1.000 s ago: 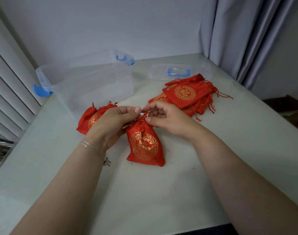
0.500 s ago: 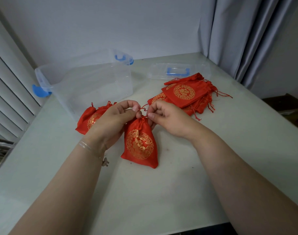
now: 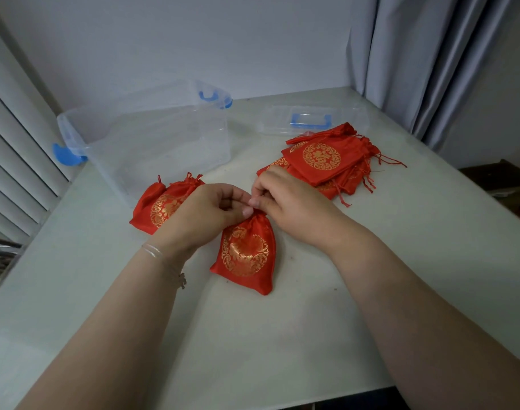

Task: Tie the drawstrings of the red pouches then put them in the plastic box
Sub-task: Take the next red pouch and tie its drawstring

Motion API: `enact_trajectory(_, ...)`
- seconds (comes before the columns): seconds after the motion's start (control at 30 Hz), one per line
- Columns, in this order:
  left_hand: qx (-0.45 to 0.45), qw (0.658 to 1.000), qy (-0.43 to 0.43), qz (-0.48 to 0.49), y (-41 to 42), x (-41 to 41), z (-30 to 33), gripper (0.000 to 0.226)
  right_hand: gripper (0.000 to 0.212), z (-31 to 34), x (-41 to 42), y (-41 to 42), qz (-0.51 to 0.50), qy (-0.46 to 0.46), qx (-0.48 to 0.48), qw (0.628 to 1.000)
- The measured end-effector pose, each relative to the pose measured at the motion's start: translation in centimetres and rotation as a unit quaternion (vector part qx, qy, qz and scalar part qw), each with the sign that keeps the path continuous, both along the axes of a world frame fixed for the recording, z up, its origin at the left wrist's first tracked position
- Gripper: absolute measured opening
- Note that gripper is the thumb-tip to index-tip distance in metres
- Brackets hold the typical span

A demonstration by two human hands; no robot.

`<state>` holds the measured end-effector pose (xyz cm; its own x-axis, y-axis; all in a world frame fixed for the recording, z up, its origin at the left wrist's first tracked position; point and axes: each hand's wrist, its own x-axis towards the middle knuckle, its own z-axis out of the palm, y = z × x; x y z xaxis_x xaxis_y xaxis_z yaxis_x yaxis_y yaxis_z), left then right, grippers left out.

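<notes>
Both hands have closed in tight since a moment ago: left hand (image 3: pixel 211 214) and right hand (image 3: pixel 285 202) pinch the drawstrings at the neck of the red pouch (image 3: pixel 247 255) on the worktop (image 3: pixel 282 335). Knot's probably nearly cinched; plastic box (image 3: pixel 152 137) comes next.

Pale table (image 3: pixel 371 261) pushed into a corner of plain white wall (image 3: pixel 193 39). Grey curtain (image 3: pixel 430 63) hanging at right, white slatted blind (image 3: pixel 13 173) at left (light soft, even, rather dim).
</notes>
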<state>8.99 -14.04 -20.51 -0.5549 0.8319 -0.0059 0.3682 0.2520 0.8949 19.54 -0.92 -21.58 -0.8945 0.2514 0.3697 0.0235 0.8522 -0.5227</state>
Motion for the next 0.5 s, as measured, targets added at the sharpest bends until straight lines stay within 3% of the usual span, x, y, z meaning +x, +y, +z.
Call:
enact_trajectory(0.13,0.008,1.000,0.002,0.006,-0.1,0.2,0.2,0.017,0.011,-0.5,-0.6,-0.2,0.019,0.048,0.033,0.998)
enact_trajectory(0.23,0.034,0.999,-0.036,0.017,0.1,0.4,0.3,0.014,0.006,-0.7,-0.7,-0.1,0.039,0.095,-0.074,0.992)
enact_trajectory(0.33,0.049,0.996,-0.066,0.035,0.2,0.4,0.1,0.012,0.007,-0.8,-0.7,0.1,0.068,0.060,-0.250,0.964)
enact_trajectory(0.5,0.085,0.991,-0.098,0.025,0.0,0.7,0.6,0.007,0.028,-0.6,-0.5,0.9,0.044,-0.003,-0.231,0.972)
